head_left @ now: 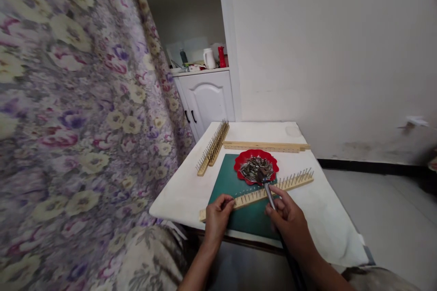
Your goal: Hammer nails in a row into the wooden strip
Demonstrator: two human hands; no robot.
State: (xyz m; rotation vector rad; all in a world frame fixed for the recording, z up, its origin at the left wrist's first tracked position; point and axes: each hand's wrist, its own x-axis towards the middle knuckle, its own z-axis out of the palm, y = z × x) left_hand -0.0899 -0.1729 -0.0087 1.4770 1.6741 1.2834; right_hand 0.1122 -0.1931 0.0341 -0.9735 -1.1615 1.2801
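Wooden strip, studded with upright nails, lies across the green mat, one end toward my 8 o'clock, the other toward 2. My left hand comes up from 6 o'clock, wrist bent a little, thumb and forefinger pinched together at the strip; I can't tell whether a nail is between them. My right hand reaches in from 5 o'clock, fingers curled round the hammer, its head pointing toward 12, just beside the red bowl of loose nails. More nail-studded strips sit at 11 o'clock.
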